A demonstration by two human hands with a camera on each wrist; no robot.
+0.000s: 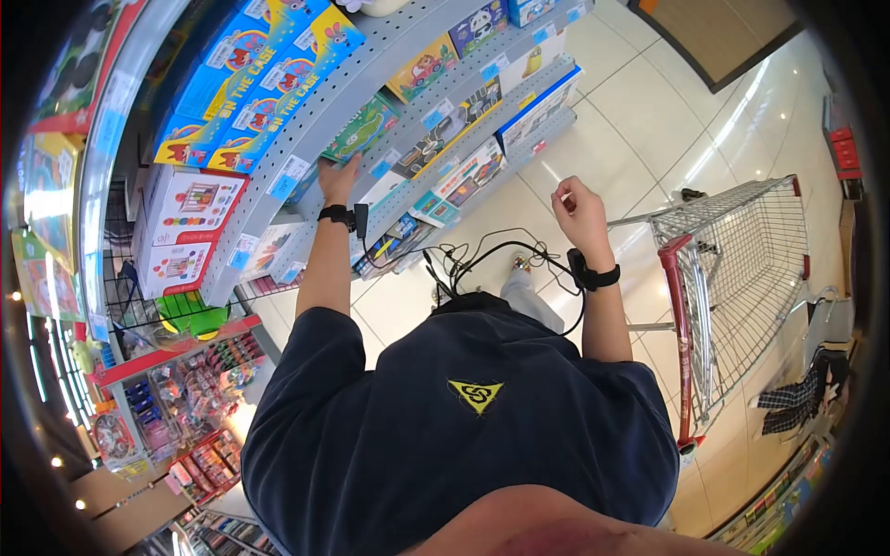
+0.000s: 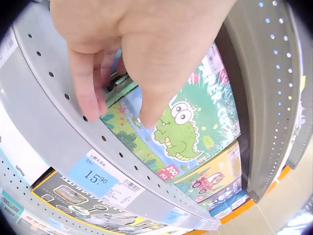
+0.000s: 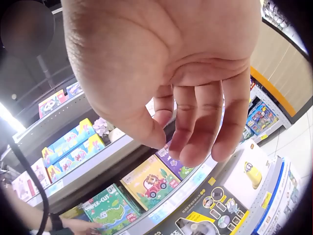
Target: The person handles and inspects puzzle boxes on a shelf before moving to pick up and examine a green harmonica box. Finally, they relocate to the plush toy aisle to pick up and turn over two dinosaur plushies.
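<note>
My left hand (image 1: 339, 178) reaches into a shelf and pinches the near edge of a green paper-cut box (image 2: 181, 122). The box has a cartoon crocodile and "200 PCS" on its cover. In the left wrist view the thumb (image 2: 152, 105) lies on the cover while the fingers (image 2: 88, 93) bend round the edge, partly hidden behind the hand. Holding nothing, my right hand (image 1: 581, 213) hangs in the air away from the shelves, its fingers loosely curled. In the right wrist view, the yellow box with a red car (image 3: 150, 183) stands beside the green one.
Price labels line the grey shelf edge (image 2: 68, 98). Blue "On the Case" boxes (image 1: 264, 88) stand on a higher shelf. A wire shopping cart (image 1: 742, 269) is on my right, on the tiled floor (image 1: 621, 120). Black cables (image 1: 473, 264) hang in front of my body.
</note>
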